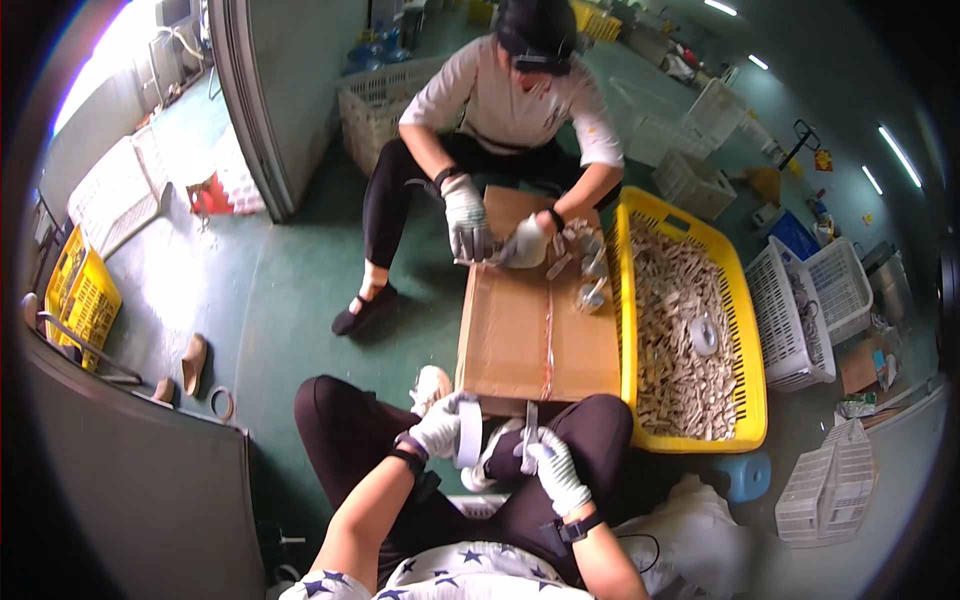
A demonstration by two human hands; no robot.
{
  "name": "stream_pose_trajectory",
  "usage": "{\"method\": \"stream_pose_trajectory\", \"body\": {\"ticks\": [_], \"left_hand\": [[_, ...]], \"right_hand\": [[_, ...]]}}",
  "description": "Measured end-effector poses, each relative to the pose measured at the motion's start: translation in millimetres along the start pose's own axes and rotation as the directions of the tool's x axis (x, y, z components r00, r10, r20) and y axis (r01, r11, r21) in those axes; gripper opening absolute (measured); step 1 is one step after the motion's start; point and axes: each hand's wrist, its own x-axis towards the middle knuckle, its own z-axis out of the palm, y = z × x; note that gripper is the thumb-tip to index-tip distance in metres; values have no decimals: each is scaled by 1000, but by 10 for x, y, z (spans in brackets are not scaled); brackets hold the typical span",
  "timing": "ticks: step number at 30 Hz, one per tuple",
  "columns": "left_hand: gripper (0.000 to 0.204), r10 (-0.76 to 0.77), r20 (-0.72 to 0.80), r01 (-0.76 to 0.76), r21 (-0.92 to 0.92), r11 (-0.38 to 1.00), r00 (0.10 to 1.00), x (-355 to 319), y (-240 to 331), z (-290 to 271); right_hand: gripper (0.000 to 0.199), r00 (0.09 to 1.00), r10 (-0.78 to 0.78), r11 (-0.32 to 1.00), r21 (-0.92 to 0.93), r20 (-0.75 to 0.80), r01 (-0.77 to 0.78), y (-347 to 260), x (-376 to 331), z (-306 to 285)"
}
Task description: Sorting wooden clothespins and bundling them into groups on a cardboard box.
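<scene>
My left hand (437, 430), in a pale glove, grips a white ring-shaped roll (468, 435), which looks like tape, by its side. My right hand (556, 474), gloved too, has its fingers closed on a narrow greyish strip-like piece (530, 425) held upright; its exact kind is too small to make out. Both hands are above my lap, at the near edge of a brown cardboard box (505, 335). Several small pale pieces (560, 262) and shiny round items (591, 296) lie on the box's right side.
Across the box sits a person (515, 105) whose gloved hands (490, 235) work over its far part. To the right, a yellow basket (752, 372) holds a heap of small beige pieces and a white roll (703, 336). White crates (800, 372) stand beyond. A blue round object (748, 476) lies nearby.
</scene>
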Motion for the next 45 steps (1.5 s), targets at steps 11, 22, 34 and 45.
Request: {"method": "stream_pose_trajectory", "body": {"ticks": [11,22,34,45], "left_hand": [[46,-15,44,15,4,1000,999,-14,-210,-183],[51,52,104,-77,261,962,993,-36,-232,-125],[40,-12,135,-9,156,988,991,-60,-137,-24],[62,29,176,-88,335,938,984,-236,-198,-106]], "right_hand": [[24,958,-181,219,-940,222,260,-348,677,305],[21,899,-11,-245,-873,438,422,-507,1059,507],[21,897,65,-305,-847,437,435,-432,1171,588],[23,877,165,-328,-814,450,480,-472,1018,261]]}}
